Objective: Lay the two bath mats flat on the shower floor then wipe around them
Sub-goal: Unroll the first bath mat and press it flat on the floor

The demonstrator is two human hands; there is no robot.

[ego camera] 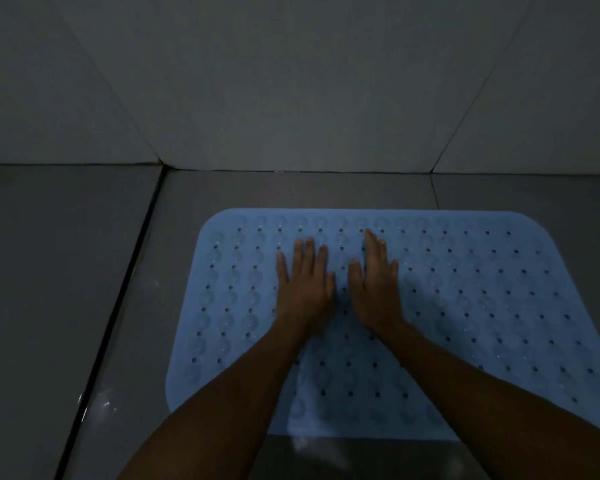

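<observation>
Two bare forearms reach forward from the bottom of the view, and we follow them out to our hands, which lie side by side on the pale blue perforated rubber bath mat. Our left hand rests palm down with its fingers straight and slightly spread; our right hand lies just beside it, also flat with fingers extended. Neither grip is closed round anything: both are open and pressing on the mat. We judge they are laid this way to push the mat against the floor so that its rows of small round suction bumps take hold and the sheet sits flat.

The mat itself lies spread on the dark grey tiled shower floor, its rounded corners showing at the far left and far right, its near edge partly hidden under our arms. It looks flat where we can see it. Only one mat is in view; where the second one is we cannot tell, and no cloth for wiping shows. So we judge the task to be at an early stage, with the wiping not yet begun.

To the left a dark grout line or channel runs along the floor. Beyond the mat's far edge the floor meets the grey tiled wall. No containers are visible.
</observation>
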